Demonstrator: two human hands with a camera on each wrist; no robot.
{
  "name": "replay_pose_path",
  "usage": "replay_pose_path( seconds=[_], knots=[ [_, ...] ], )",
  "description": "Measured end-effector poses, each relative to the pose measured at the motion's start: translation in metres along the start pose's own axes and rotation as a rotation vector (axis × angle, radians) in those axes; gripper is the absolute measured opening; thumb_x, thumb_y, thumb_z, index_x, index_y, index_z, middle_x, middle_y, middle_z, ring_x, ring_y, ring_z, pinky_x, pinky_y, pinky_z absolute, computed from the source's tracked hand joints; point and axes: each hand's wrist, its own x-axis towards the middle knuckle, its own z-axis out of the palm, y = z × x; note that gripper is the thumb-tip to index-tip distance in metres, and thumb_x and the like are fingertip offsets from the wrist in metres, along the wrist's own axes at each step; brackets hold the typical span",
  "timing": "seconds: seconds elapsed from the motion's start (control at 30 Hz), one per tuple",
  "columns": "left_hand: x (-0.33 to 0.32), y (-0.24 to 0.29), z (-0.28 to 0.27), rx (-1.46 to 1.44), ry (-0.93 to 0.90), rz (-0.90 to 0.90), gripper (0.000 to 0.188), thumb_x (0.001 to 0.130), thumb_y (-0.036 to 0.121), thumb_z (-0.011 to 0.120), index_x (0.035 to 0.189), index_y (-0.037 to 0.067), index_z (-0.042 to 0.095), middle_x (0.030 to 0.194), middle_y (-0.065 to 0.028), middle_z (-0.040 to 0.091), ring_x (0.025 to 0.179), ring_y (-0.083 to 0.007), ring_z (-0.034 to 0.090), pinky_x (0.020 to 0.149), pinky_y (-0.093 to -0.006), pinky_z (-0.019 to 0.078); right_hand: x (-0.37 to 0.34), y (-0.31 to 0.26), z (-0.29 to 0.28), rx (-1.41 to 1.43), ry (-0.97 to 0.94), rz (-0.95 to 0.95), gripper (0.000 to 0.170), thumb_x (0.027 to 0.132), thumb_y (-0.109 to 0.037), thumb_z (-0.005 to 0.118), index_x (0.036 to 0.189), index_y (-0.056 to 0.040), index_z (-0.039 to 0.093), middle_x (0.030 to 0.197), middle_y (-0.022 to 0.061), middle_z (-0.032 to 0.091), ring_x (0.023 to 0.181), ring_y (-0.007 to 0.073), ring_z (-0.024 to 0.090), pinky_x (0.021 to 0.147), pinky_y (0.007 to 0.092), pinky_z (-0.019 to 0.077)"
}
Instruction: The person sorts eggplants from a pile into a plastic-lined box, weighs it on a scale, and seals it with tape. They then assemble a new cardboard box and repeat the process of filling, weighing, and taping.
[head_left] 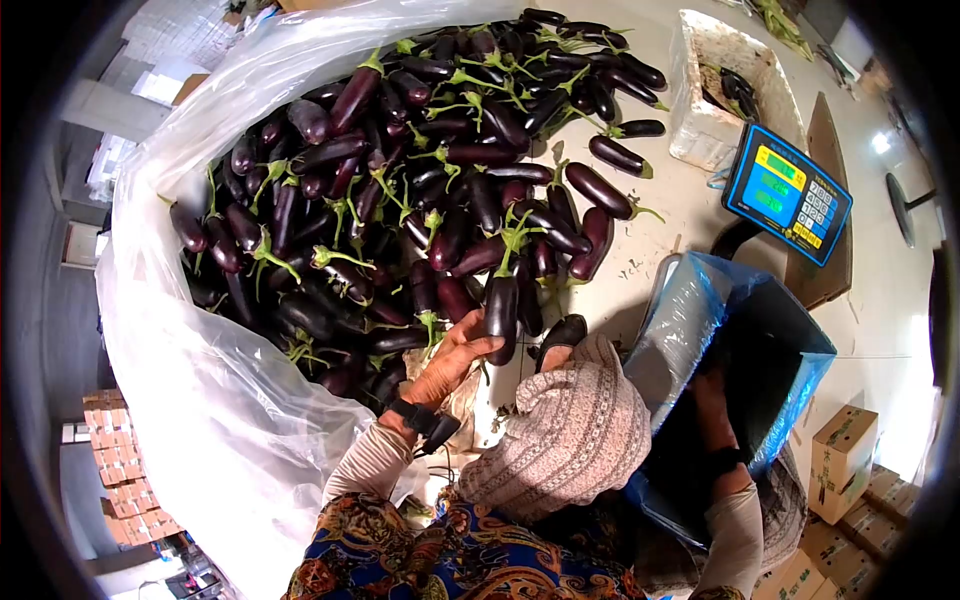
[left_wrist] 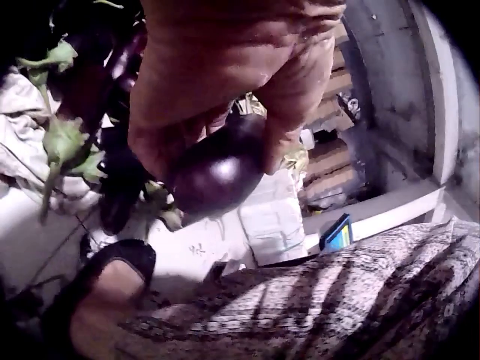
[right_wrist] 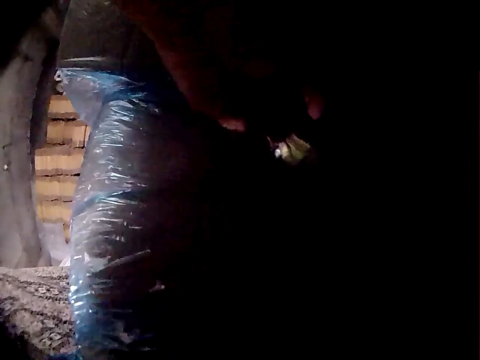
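Observation:
The left hand (head_left: 447, 372) grips a dark purple eggplant (head_left: 502, 318) by its lower end, its green stem pointing up, beside a large heap of eggplants (head_left: 330, 230). In the left wrist view the fingers and thumb of the left hand (left_wrist: 225, 82) are around the eggplant (left_wrist: 221, 169). Inside a box lined with blue plastic (head_left: 672, 370) is the right hand (head_left: 712, 400), partly in shadow. The right wrist view is very dark: the right hand (right_wrist: 232, 82) is near a small green stem end (right_wrist: 294, 150), and whether it holds anything cannot be made out.
Clear plastic sheeting (head_left: 200, 340) borders the heap. A scale display (head_left: 787, 195) stands behind the lined box, with a white foam box (head_left: 735, 90) beyond it. Cardboard cartons (head_left: 843, 460) stand at the lower right. Another person's patterned head covering (head_left: 565, 430) is between the two arms.

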Motion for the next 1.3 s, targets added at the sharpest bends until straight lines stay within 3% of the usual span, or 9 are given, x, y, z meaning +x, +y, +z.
replay_pose_path(
  seconds=[0.13,0.27,0.4,0.6,0.73,0.9,1.17,1.23,1.3],
  knots=[
    [0.006,-0.031,-0.037,0.217,0.173,0.044,0.063,0.078,0.013,0.077,0.133,0.000,0.049,0.121,-0.0073,0.061,0.110,-0.0199,0.056,0.097,-0.0306,0.0419,0.003,-0.006,0.005,-0.223,0.041,-0.281,0.043,0.083,-0.007,0.066,0.124,0.0030,0.056,0.114,0.0117,0.065,0.103,0.0238,0.060,0.091,0.0362,0.0479],
    [0.011,-0.053,-0.045,0.172,0.441,0.002,0.060,0.077,0.015,0.081,0.125,-0.005,0.051,0.114,-0.0091,0.063,0.099,-0.0164,0.060,0.088,-0.0325,0.0492,0.003,0.019,0.000,-0.380,0.052,-0.193,0.042,0.088,-0.013,0.063,0.126,0.0025,0.056,0.122,0.0146,0.062,0.113,0.0263,0.056,0.100,0.0381,0.0425],
    [0.039,-0.103,-0.078,0.962,0.455,0.216,0.045,0.081,0.019,0.075,0.115,-0.004,0.056,0.102,-0.0179,0.063,0.093,-0.0305,0.063,0.083,-0.0376,0.0513,0.003,0.016,-0.008,-0.282,-0.094,-0.032,0.057,0.083,-0.014,0.068,0.133,0.0040,0.048,0.131,0.0187,0.056,0.121,0.0287,0.052,0.105,0.0382,0.0385],
    [0.082,0.034,-0.031,1.057,0.384,0.727,0.030,0.084,0.014,0.066,0.111,0.001,0.059,0.093,-0.0209,0.061,0.084,-0.0405,0.060,0.076,-0.0458,0.0492,-0.019,-0.066,0.008,-0.036,-0.092,0.053,0.058,0.084,-0.012,0.066,0.136,0.0043,0.044,0.133,0.0178,0.055,0.122,0.0278,0.051,0.106,0.0374,0.0376],
    [0.192,0.068,-0.056,1.312,0.426,0.820,0.042,0.077,0.013,0.068,0.116,0.003,0.057,0.114,-0.0261,0.060,0.107,-0.0435,0.054,0.092,-0.0498,0.0440,-0.013,-0.036,-0.004,-0.140,-0.099,0.095,0.060,0.087,-0.012,0.064,0.140,0.0036,0.040,0.134,0.0174,0.054,0.124,0.0275,0.049,0.106,0.0370,0.0370],
    [0.298,0.082,-0.104,1.588,0.537,0.083,0.039,0.082,0.027,0.056,0.116,0.009,0.063,0.118,-0.0133,0.064,0.124,-0.0327,0.045,0.098,-0.0460,0.0355,-0.028,0.002,-0.016,-0.157,-0.028,0.178,0.055,0.093,-0.017,0.060,0.140,0.0029,0.040,0.134,0.0180,0.053,0.123,0.0287,0.049,0.106,0.0361,0.0363],
    [0.358,0.010,-0.180,1.364,0.720,0.340,0.029,0.082,0.019,0.054,0.104,0.008,0.068,0.108,-0.0117,0.068,0.104,-0.0343,0.062,0.091,-0.0416,0.0519,-0.033,0.056,-0.040,-0.113,-0.091,0.282,0.049,0.094,-0.020,0.060,0.135,0.0028,0.046,0.123,0.0161,0.059,0.113,0.0271,0.054,0.102,0.0373,0.0404],
    [0.343,0.023,-0.158,1.089,0.824,0.428,0.021,0.082,0.019,0.060,0.096,0.006,0.069,0.093,-0.0160,0.070,0.090,-0.0382,0.066,0.083,-0.0443,0.0528,-0.025,-0.050,-0.007,-0.176,-0.118,0.284,0.051,0.094,-0.020,0.060,0.137,0.0023,0.044,0.125,0.0155,0.059,0.114,0.0267,0.054,0.102,0.0369,0.0401],
    [0.319,0.032,-0.134,0.701,0.857,0.523,0.017,0.081,0.020,0.069,0.087,0.004,0.066,0.082,-0.0167,0.070,0.076,-0.0332,0.068,0.074,-0.0406,0.0532,-0.027,-0.050,-0.003,-0.091,-0.071,0.301,0.051,0.094,-0.020,0.060,0.138,0.0017,0.044,0.126,0.0144,0.058,0.115,0.0264,0.053,0.103,0.0364,0.0398]
  ],
)
